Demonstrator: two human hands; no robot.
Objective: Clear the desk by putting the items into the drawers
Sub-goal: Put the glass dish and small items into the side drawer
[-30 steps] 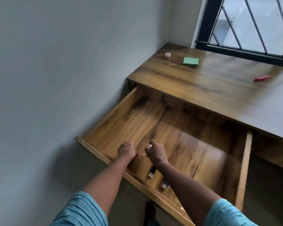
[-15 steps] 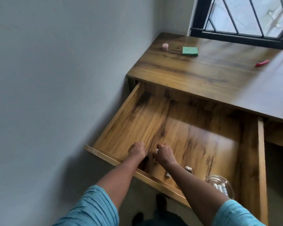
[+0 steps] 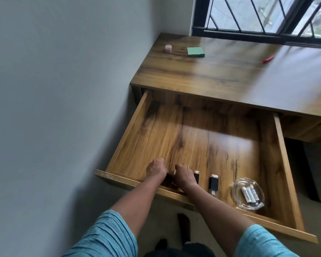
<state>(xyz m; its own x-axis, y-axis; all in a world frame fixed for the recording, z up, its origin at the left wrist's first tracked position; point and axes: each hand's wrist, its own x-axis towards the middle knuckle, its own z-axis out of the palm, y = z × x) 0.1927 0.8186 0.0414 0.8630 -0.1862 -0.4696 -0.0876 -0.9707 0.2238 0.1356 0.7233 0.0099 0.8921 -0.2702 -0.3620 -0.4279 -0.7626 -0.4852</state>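
At the lower centre of the frame, inside the open drawer, both hands are working at its front edge.

The left hand and right hand are curling shut, knuckles up, pinching small dark items with pale tips; exactly what each holds I cannot tell. A black stick is lying just right of them, long axis running front to back, capped end pointing up-frame toward the desk; a glass dish of batteries is sitting further right. The green pad, pink cap and red item are waiting in the upper frame. Judging risk: crowding pieces against the front wall could knock the neighbouring stick askew.
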